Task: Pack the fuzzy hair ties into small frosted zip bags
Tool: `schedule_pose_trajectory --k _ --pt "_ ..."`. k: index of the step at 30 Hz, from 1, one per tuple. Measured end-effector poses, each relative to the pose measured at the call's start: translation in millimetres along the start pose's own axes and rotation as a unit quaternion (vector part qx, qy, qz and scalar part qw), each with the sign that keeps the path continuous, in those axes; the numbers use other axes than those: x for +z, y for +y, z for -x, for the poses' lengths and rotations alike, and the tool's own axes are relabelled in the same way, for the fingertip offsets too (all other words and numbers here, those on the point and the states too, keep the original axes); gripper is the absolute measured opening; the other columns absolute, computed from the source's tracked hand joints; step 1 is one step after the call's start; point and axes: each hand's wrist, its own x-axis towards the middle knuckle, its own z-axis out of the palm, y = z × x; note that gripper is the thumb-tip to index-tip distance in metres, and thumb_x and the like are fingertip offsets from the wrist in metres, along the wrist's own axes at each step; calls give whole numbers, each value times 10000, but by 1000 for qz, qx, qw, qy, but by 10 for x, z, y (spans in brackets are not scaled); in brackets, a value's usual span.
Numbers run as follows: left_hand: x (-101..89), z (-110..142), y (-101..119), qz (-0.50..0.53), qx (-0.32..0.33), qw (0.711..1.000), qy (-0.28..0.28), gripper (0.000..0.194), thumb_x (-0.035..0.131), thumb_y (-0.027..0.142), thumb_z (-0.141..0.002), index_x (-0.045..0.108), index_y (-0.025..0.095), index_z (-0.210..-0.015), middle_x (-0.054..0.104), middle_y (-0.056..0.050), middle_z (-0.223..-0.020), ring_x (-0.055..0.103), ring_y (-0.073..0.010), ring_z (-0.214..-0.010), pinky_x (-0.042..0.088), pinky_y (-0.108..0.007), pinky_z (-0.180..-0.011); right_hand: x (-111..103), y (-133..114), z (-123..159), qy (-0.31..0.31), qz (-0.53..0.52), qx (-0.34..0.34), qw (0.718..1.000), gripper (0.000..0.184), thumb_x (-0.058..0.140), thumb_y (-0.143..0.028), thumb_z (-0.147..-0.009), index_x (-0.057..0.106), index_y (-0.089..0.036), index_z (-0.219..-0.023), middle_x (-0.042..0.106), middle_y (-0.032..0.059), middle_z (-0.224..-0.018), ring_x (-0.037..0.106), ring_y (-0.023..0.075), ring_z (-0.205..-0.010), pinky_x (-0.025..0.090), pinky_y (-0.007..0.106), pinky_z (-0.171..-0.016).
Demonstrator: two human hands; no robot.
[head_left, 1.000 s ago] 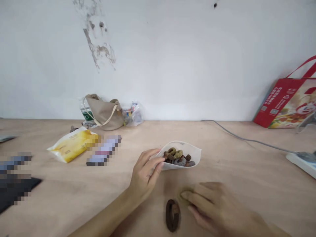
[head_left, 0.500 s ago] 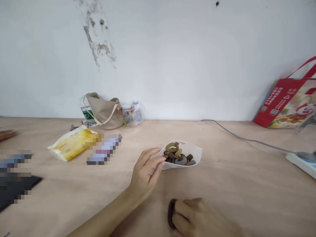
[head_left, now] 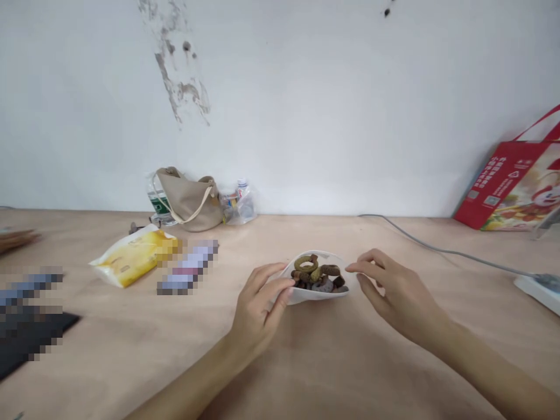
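A white pouch sits on the table with its mouth spread wide. Inside lie several fuzzy hair ties in olive, brown and grey. A dark brown hair tie rests on top of the pile toward the right. My left hand grips the pouch's left edge, thumb below and fingers above. At the pouch's right corner is my right hand, fingers apart and holding nothing; whether its fingertips touch the rim I cannot tell.
A yellow tissue pack and a blurred-out phone lie to the left. Behind them stand a beige handbag and a clear plastic bag. At the right are a red carrier bag, a grey cable and a white device.
My right hand has moved from the near table up to the pouch's right corner and let go of a brown hair tie, which now lies in the pouch. My left hand stays on the rim.
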Motion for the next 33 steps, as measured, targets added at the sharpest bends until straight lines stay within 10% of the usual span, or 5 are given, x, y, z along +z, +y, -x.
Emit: schedule_pose_trajectory --k 5,13,25,29,33 --pt "-57 -86 -43 11 -29 1000 -6 134 536 147 -841 655 205 -866 651 -71 -1001 615 -180 -915 506 -303 -791 5 142 27 -68 -4 -9 998 277 403 -126 -818 637 -220 -931 585 91 -1160 596 235 -957 502 381 -736" --pt "-327 -403 -13 108 -156 977 -101 101 590 207 -796 685 207 -762 678 -4 -723 620 -132 -671 486 -221 -628 -345 42 1 -67 -165 77 981 192 485 -319 -880 647 -251 -802 682 0 -812 628 156 -720 492 237 -580" --pt "-289 -351 59 242 -338 908 -56 227 693 222 -634 487 200 -729 597 56 -552 563 -104 -503 427 -189 -471 -423 154 151 -51 -86 116 988 216 455 -266 -870 662 -264 -810 682 -26 -680 636 166 -596 485 264 -528" --pt "-271 -327 194 230 -354 903 -81 211 681 245 -666 486 205 -736 640 43 -567 619 -131 -538 448 -202 -483 -341 -155 2 42 -12 8 999 223 468 -239 -863 631 -232 -1015 681 52 -1034 617 235 -956 469 403 -818" --pt "-283 -282 349 144 -288 945 -56 209 698 211 -637 493 214 -678 599 70 -542 603 -119 -520 430 -176 -437 -137 -713 -253 -10 -61 -77 995 151 529 -263 -871 625 -203 -971 670 39 -1015 592 211 -920 383 424 -904"
